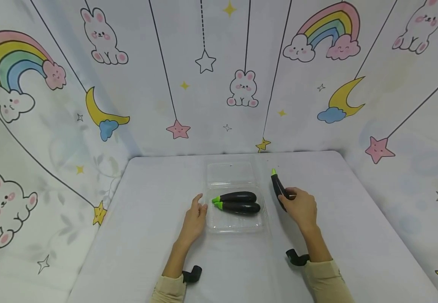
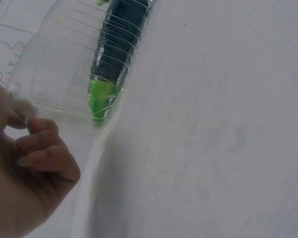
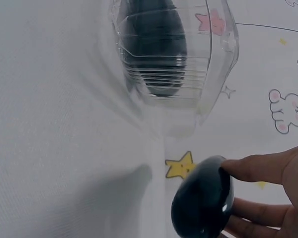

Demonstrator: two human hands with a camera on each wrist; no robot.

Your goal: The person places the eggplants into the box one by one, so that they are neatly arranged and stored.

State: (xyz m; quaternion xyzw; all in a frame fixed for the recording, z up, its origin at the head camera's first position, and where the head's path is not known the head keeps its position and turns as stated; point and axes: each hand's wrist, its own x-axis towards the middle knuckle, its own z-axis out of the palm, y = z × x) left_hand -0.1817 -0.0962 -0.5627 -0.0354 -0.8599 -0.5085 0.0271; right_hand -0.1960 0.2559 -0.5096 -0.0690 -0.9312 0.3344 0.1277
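Note:
A clear plastic clamshell box lies with its lid folded back on the white table. Two dark eggplants with green stems rest side by side in its near half: a rear eggplant and a front eggplant. At the box's left side, my left hand pinches the rim; the left wrist view shows its other fingers curled. To the right of the box, my right hand grips a third eggplant between thumb and fingers, its green stem pointing away from me. In the right wrist view, this eggplant's rounded end shows.
The white-covered table meets an upright cloth backdrop printed with rabbits, rainbows, moons and stars. A black strap piece sits at the left wrist, and another black piece at the right wrist.

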